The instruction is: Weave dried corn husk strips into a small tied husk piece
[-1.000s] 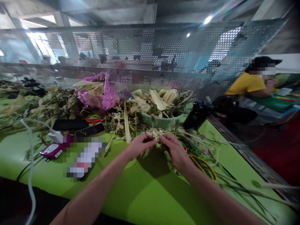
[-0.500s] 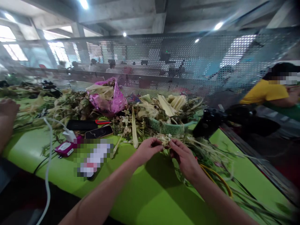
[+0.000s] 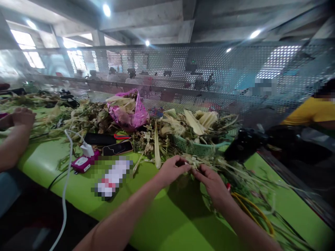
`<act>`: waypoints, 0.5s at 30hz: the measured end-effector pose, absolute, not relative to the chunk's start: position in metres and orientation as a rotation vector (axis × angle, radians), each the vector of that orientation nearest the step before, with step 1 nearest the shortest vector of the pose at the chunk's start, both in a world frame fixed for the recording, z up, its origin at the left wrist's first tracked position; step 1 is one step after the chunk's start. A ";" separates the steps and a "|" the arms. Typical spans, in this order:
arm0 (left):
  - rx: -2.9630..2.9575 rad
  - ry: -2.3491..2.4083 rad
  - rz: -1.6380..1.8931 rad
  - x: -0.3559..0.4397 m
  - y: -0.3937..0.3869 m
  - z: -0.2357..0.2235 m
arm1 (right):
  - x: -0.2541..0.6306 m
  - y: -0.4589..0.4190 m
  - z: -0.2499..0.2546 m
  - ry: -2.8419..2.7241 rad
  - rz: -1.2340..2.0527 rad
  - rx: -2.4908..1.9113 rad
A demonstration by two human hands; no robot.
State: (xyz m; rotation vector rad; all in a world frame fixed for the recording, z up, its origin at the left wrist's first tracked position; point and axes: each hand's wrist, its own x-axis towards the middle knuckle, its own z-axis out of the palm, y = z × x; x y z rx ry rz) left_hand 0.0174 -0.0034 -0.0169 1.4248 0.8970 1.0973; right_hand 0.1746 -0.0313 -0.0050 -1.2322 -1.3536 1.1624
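My left hand [image 3: 174, 171] is over the green table [image 3: 154, 223], its thumb and fingers closed in a pinch on a pale dried plant piece [image 3: 193, 164]. My right hand [image 3: 212, 181] comes in from the other side, fingertips bent together at the same piece. The fingers partly cover it, so its exact kind is unclear. Just beyond both hands, a green plastic basket [image 3: 195, 147] is heaped with dried husks and stems [image 3: 180, 125]. A long pale dry leaf [image 3: 157, 150] lies left of the basket. Loose thin stalks [image 3: 251, 177] spread to the right of my right hand.
A pink plastic bag [image 3: 140, 115] of dry leaves stands behind. Left lie a phone [image 3: 117, 149], a red-handled tool [image 3: 122, 137], a purple power strip [image 3: 82, 164] and a white cable [image 3: 64, 209]. A black object [image 3: 243, 144] stands right. Another person's hand [image 3: 23, 120] is far left.
The view has turned left, so everything appears farther right. My right fingertips, raised before over a small white bit, are now lower and nearer my left thumb. The other person's hands show more.
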 end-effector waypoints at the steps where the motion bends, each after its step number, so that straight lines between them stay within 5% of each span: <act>1: 1.432 0.902 1.091 0.017 -0.004 -0.016 | 0.174 -0.031 -0.007 -1.364 1.185 -1.232; 15: 1.095 0.778 1.097 0.015 -0.005 -0.014 | 0.171 -0.035 -0.014 -1.305 1.143 -1.216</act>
